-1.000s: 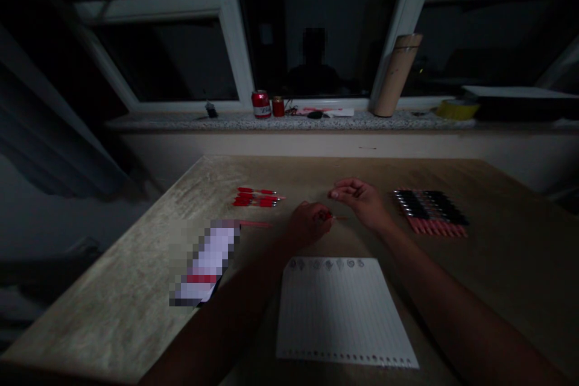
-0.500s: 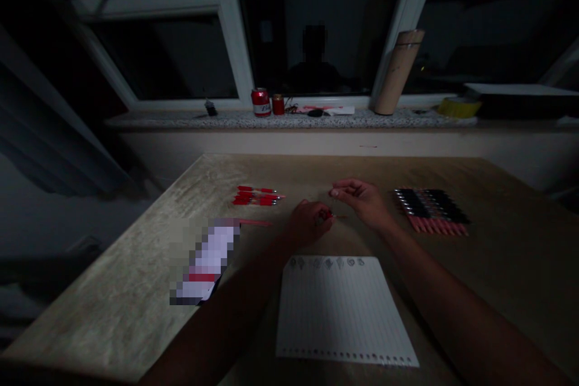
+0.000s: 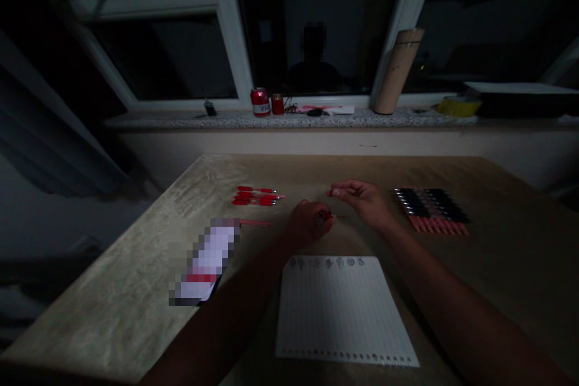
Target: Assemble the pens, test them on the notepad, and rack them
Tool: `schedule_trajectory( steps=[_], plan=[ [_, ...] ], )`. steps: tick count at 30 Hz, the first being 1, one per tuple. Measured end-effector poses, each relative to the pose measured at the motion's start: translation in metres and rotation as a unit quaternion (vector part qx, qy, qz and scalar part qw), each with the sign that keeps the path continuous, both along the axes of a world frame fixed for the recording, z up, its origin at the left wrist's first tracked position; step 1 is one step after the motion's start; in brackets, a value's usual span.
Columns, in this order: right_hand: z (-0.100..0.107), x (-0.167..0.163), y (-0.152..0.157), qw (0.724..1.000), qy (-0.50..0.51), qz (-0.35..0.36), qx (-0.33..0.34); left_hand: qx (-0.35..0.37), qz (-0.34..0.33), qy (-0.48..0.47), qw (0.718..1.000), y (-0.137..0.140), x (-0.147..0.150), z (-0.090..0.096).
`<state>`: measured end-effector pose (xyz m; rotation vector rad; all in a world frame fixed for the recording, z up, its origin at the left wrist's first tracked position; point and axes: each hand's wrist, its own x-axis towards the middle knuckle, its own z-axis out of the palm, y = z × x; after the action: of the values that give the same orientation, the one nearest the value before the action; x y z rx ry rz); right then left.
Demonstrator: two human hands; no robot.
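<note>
Above the notepad, my left hand (image 3: 308,221) is closed round a red pen (image 3: 329,216), whose thin pale refill-like end points right. My right hand (image 3: 357,196) is pinched just beyond and to the right of it; a small dark thing shows at its fingertips, too small to name. Below both hands lies a lined sheet of paper (image 3: 344,313) with small drawings along its top edge and punched holes at the bottom. Several red pens (image 3: 256,196) lie left of my left hand. To the right of my right hand sits a row of black pens (image 3: 429,206) over pink-red ones.
A phone (image 3: 210,262), blurred out, lies on the table (image 3: 113,289) at left, with a pink stick (image 3: 256,223) by its top. On the windowsill stand a red can (image 3: 260,102), a smaller red can (image 3: 277,105), a tan flask (image 3: 398,72) and a yellow tape roll (image 3: 459,107).
Both hands stay in nearly the same place. The red pen in my left hand appears slightly turned, and my right fingertips have shifted a little to the left.
</note>
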<state>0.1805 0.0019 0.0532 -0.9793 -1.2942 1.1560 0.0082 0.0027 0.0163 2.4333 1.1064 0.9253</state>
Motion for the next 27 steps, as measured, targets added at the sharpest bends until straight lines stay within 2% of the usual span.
schedule_trajectory(
  steps=[4, 9, 16, 20, 23, 25, 27],
  plan=[
    [-0.001, -0.005, 0.000, 0.999, -0.008, -0.033, -0.008, 0.005, -0.006, 0.014, 1.000, 0.000, -0.001, -0.003],
    [0.000, -0.005, -0.002, 0.999, -0.029, -0.041, 0.000, 0.012, -0.014, 0.006, 1.000, 0.001, -0.001, -0.005],
    [0.000, -0.007, -0.003, 1.000, -0.024, 0.010, -0.002, -0.013, -0.016, -0.022, 1.000, -0.003, 0.000, 0.005],
    [-0.002, -0.002, -0.001, 0.995, -0.086, 0.005, 0.051, 0.000, 0.012, -0.075, 0.997, -0.003, -0.003, 0.007],
    [-0.011, 0.006, 0.004, 0.970, -0.224, -0.012, 0.097, 0.005, 0.037, -0.087, 0.996, -0.001, -0.005, 0.005],
    [-0.020, 0.010, 0.007, 0.933, -0.332, 0.004, 0.140, 0.009, 0.038, -0.085, 0.996, -0.001, -0.006, 0.003],
    [-0.026, 0.011, 0.008, 0.882, -0.435, 0.027, 0.178, 0.013, 0.038, -0.082, 0.996, -0.001, -0.006, 0.003]
  ],
)
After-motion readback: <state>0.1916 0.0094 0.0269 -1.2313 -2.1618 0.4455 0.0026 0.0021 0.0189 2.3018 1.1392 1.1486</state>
